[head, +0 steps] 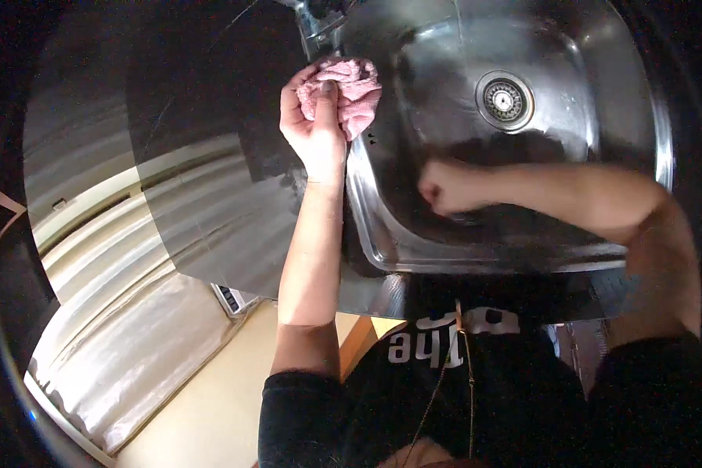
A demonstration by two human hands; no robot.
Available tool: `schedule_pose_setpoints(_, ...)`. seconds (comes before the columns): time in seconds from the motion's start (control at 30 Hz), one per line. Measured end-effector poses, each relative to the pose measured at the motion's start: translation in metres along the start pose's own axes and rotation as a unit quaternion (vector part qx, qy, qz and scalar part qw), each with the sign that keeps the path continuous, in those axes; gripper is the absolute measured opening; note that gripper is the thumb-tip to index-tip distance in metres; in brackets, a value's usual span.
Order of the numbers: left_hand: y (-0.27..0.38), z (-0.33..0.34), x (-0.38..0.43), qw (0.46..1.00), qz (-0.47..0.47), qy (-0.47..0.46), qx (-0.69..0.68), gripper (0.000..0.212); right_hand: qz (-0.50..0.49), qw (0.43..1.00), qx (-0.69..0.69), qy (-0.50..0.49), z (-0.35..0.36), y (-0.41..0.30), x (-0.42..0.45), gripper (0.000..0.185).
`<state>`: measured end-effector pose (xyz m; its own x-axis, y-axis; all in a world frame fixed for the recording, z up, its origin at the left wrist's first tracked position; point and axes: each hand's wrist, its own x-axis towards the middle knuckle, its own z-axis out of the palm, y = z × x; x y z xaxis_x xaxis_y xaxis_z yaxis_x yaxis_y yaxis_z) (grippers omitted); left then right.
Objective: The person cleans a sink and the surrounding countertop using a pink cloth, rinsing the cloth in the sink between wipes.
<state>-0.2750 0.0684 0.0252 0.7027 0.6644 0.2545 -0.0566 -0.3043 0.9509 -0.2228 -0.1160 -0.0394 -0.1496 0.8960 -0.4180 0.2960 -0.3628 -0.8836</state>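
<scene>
My left hand point(313, 123) grips a crumpled pink cloth point(360, 96), its thumb pressed on the folds, at the left rim of a stainless steel sink point(377, 234). Over the near part of the basin, my right hand point(447, 187) is curled into a fist and blurred by motion. No object shows in it, though its inner side is hidden. Beyond that hand lies the round drain strainer point(504, 101) in the basin floor. The base of a metal faucet point(322, 35) stands just past the cloth.
A dark, glossy countertop point(210, 105) extends left of the sink and carries reflections. Small dark marks point(372, 139) show on the sink's left ledge. At the lower left, a pale wrinkled covering point(128, 339) lies beyond the counter edge, above a light yellowish surface point(205, 380).
</scene>
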Motion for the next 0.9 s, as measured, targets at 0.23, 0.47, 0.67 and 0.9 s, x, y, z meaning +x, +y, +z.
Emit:
schedule_pose_setpoints(0.23,0.004,0.004,0.000,0.999,-0.027,0.007,-0.027,0.023,0.174,0.969,0.035,0.170,0.029,0.019,0.036,0.032)
schedule_pose_setpoints(0.47,0.010,0.008,0.004,0.998,-0.040,0.010,-0.044,0.023,0.106,0.981,0.076,0.140,0.018,0.011,0.032,0.023)
schedule_pose_setpoints(0.67,0.012,-0.001,-0.001,0.998,-0.052,0.025,-0.026,0.023,0.013,0.995,0.075,0.067,-0.010,-0.028,0.015,0.010)
schedule_pose_setpoints(0.9,0.016,0.006,0.000,0.997,-0.064,0.019,-0.048,0.023,0.049,0.972,-0.175,0.151,-0.014,0.014,0.056,0.011)
